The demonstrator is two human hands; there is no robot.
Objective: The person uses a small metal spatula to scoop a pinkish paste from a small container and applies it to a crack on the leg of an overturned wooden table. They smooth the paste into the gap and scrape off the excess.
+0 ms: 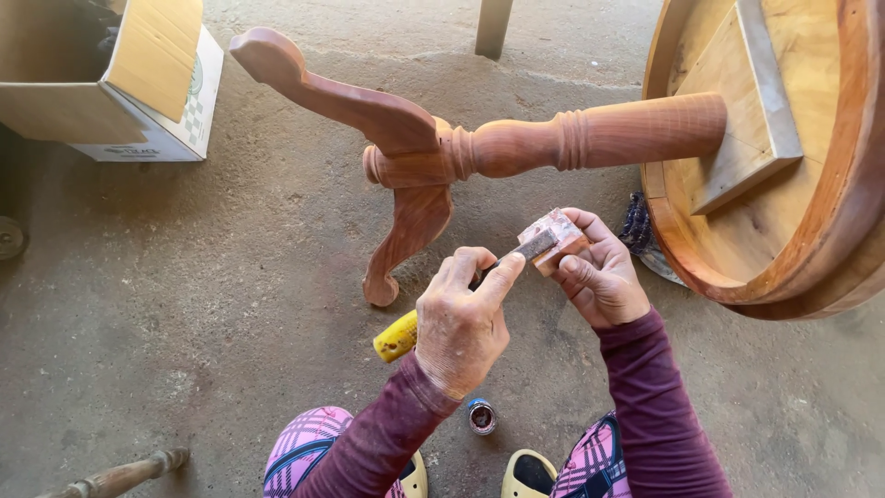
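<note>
The person crouches over a bare concrete floor [212,304], and both hands meet just in front of the knees. The left hand [464,323] is closed around a tool with a yellow handle [396,337], the forefinger stretched along its dark flat blade [533,246]. The tool's long axis runs from the lower left, where the handle sticks out behind the wrist, up and to the right, so the blade tip lands on the small block [553,238] that the right hand [601,277] pinches between thumb and fingers. That block, pinkish and smeared, sits at the top of the right hand, touching the blade; the right hand is plainly the nearer one to it, since it holds it. Just beyond the hands lies a reddish wooden pedestal table on its side: its turned column [572,138] runs left to right, the curved legs [406,231] point toward the person, and the round top [811,249] stands on edge at the right. A small open tin [481,417] rests on the floor between the feet, and a cardboard box [138,101] sits well apart at the upper left.
</note>
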